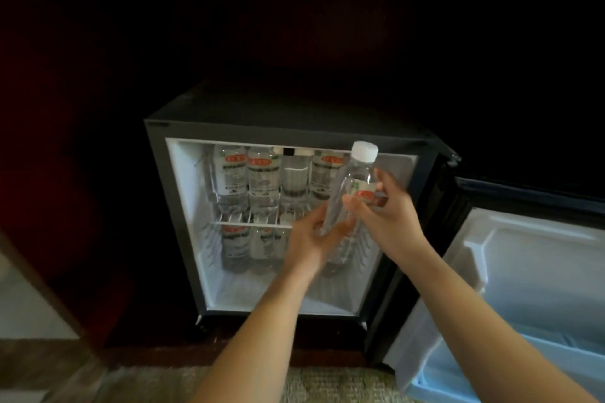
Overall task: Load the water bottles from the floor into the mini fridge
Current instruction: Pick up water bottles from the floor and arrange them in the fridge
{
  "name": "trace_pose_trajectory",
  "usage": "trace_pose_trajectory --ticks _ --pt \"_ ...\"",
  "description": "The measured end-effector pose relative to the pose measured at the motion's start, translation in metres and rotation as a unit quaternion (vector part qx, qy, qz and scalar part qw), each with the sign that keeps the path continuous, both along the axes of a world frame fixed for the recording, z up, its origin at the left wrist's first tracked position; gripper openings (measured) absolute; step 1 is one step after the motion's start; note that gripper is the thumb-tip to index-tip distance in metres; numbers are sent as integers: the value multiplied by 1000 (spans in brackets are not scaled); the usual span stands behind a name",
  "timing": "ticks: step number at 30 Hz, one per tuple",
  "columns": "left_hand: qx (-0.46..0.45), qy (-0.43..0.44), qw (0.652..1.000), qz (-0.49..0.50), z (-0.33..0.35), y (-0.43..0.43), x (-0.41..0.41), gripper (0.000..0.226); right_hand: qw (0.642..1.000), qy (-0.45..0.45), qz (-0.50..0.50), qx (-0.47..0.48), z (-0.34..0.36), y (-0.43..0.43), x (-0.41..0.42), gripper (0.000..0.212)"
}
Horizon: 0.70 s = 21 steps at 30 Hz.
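Note:
A clear water bottle (352, 188) with a white cap and red label stands tilted in front of the open mini fridge (183, 206). My right hand (389, 216) grips it around the label. My left hand (311, 239) cups its lower end from below, fingers curled around it. Inside the fridge, several bottles (263, 181) stand on the upper wire shelf (248, 224), and more bottles (235, 245) stand on the lower level at the left. The right part of the lower level is partly hidden by my hands.
The fridge door (510, 278) hangs open to the right, its white inner shelves showing. Dark wooden cabinetry (82, 141) surrounds the fridge. A woven mat (327, 383) lies on the floor below.

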<state>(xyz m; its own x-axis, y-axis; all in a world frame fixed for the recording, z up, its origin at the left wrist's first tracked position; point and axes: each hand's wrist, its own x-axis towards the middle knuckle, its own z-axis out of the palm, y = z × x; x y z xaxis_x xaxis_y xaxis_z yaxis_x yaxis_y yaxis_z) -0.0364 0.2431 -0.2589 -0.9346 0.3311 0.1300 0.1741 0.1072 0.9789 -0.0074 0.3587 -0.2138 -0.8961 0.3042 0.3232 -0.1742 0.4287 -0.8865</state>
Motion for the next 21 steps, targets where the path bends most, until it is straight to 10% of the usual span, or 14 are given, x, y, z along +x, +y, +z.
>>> trace_pose_trajectory --ticks 21 --pt "53 -9 995 79 -35 41 -42 38 989 -43 -139 13 -35 7 -50 61"
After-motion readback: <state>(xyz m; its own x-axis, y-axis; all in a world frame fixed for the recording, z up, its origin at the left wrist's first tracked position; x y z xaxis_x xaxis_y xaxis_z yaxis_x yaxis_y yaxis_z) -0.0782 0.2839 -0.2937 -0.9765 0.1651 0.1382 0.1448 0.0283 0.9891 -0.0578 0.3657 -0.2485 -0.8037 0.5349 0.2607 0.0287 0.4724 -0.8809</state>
